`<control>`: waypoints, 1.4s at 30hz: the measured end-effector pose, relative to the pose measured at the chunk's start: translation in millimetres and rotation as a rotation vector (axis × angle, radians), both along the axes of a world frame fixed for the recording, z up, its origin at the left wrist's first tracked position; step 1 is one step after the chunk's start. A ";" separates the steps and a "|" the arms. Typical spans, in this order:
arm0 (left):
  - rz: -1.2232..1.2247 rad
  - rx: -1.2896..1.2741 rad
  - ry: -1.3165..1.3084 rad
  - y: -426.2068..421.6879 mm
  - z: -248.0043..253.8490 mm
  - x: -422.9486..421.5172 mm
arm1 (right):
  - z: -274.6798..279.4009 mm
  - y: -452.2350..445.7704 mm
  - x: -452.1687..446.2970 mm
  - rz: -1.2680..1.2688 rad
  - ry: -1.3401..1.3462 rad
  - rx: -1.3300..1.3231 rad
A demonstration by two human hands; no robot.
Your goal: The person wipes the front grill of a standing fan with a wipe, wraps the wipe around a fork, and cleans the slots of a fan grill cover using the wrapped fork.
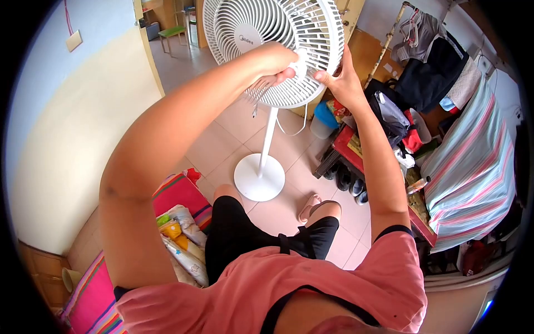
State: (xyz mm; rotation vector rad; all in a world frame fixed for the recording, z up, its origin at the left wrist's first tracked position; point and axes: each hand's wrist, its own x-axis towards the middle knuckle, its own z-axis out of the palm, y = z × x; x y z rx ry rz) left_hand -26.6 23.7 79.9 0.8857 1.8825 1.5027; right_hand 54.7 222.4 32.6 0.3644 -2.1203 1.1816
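Note:
A white standing fan point(268, 132) stands upright in front of me, its round slatted grille point(320, 28) at the top and a logo disc point(245, 38) on its face. My left hand point(274, 60) is closed at a white knob-like part point(301, 65) on the grille. Thin grey prong-like strips point(259, 91) show under that hand; what its fingers hold is hidden. My right hand point(344, 83) grips the right rim of the grille, thumb on the near side and fingers partly out of sight behind it. The round white base point(259, 177) rests on the tiled floor.
A striped pink cover point(183, 196) with folded cloth bundles point(186, 239) lies by my left leg. To the right are a red-topped low table point(349, 146), shoes point(346, 179), a blue-lidded bin point(324, 118) and hanging clothes point(431, 72). A white cord point(291, 133) trails behind the pole.

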 end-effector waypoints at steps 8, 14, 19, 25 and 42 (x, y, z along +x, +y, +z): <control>0.174 -0.012 0.151 -77.2 -54.7 31.3 | -0.8 4.0 -3.4 0.030 0.035 0.034; 0.431 0.460 0.714 -71.2 -117.3 64.5 | -22.4 -12.5 14.7 -0.274 0.092 -0.119; 0.603 0.374 1.261 -71.7 -136.4 79.2 | -66.6 -77.8 75.7 -0.147 0.144 -0.462; 0.582 0.402 1.284 -63.4 -155.1 87.3 | -116.2 -129.4 94.9 0.189 -0.028 -0.676; 0.403 0.155 1.019 -74.2 -186.7 131.4 | -167.4 -135.7 105.6 0.264 -0.259 -1.039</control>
